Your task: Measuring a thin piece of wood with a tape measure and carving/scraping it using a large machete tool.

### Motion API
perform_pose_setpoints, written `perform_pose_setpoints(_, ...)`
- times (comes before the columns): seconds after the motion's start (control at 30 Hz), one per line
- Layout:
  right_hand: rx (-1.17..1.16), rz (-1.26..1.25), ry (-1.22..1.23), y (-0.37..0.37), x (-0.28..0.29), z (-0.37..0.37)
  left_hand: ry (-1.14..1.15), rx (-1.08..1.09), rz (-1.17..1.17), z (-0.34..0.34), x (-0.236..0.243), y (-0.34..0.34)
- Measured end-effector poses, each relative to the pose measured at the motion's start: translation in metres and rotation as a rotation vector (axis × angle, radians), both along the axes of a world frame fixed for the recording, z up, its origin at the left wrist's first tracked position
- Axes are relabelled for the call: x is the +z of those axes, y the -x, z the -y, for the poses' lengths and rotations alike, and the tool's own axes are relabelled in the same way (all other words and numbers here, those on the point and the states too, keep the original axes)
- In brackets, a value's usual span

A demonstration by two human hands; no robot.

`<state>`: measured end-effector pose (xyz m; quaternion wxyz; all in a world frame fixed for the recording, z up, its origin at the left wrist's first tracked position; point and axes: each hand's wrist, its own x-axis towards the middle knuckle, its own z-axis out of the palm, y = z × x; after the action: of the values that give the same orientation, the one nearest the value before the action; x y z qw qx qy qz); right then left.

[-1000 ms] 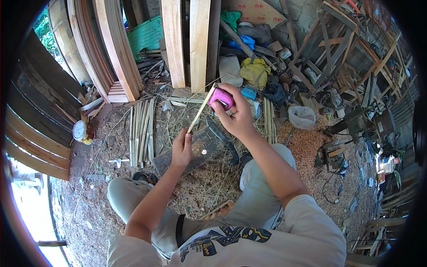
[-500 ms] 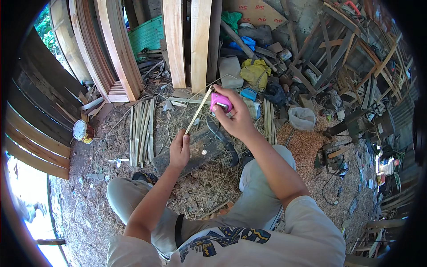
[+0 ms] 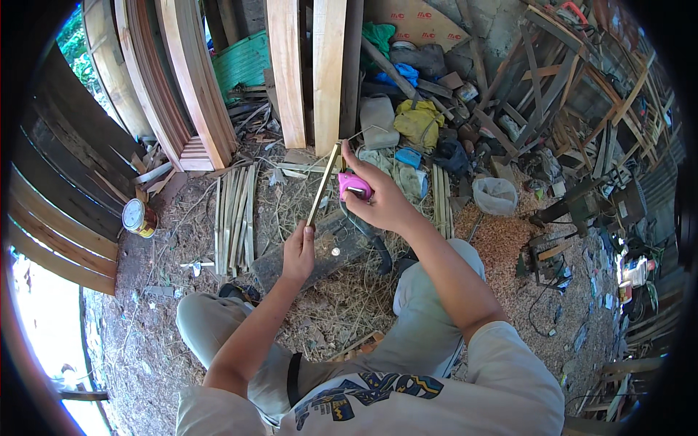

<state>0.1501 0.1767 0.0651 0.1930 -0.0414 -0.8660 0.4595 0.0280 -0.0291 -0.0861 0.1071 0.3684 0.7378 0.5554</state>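
My left hand (image 3: 298, 254) is closed around the lower end of a thin, pale wooden strip (image 3: 323, 184), which slants up and to the right. In my right hand (image 3: 385, 200) is a pink tape measure (image 3: 353, 186). That hand's index finger and thumb reach along the strip's upper part, the finger near its top end. Whether the tape blade is pulled out along the strip, I cannot tell. Below my hands lies a dark, weathered wood block (image 3: 280, 269). A knife with a dark curved handle (image 3: 379, 251) rests at its right, its blade partly hidden by my right hand.
Similar strips (image 3: 236, 218) lie in a bundle to the left, with more strips (image 3: 441, 200) on the right. A paint can (image 3: 139, 218) stands far left. Upright planks (image 3: 329, 80) rise ahead. To the right are a white bag (image 3: 495, 196), wood shavings (image 3: 502, 243) and scrap timber (image 3: 552, 80).
My left hand has moved slightly right and down, with the strip now steeper. My right hand and the tape measure have shifted a little left and down; the index finger looks straighter.
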Motion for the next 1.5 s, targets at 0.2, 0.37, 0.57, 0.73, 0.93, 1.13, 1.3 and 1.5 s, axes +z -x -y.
perform_pose_setpoints(0.2,-0.041,-0.191,-0.052,0.008,-0.013,0.010,-0.016,0.015,0.108,-0.006,0.000,-0.005)
perform_pose_setpoints(0.37,-0.031,-0.062,-0.041,0.013,-0.008,0.025,-0.141,-0.003,0.376,-0.013,0.010,-0.005)
perform_pose_setpoints(0.57,-0.060,-0.181,-0.161,0.027,-0.016,0.032,-0.229,0.012,0.555,-0.024,0.034,-0.002)
perform_pose_setpoints(0.73,-0.070,-0.264,-0.114,0.036,-0.021,0.046,-0.343,-0.077,0.686,-0.030,0.040,0.004)
perform_pose_setpoints(0.93,-0.073,-0.271,-0.163,0.040,-0.029,0.060,-0.361,-0.063,0.864,-0.023,0.055,0.015)
perform_pose_setpoints(1.13,-0.009,-0.056,-0.227,0.039,-0.034,0.073,-0.428,-0.012,0.897,-0.018,0.085,0.024)
perform_pose_setpoints(1.3,0.070,0.003,-0.269,0.041,-0.048,0.085,-0.516,0.058,0.985,-0.009,0.079,0.047)
perform_pose_setpoints(1.5,0.053,0.076,-0.274,0.038,-0.057,0.093,-0.675,0.154,1.168,-0.003,0.092,0.069)
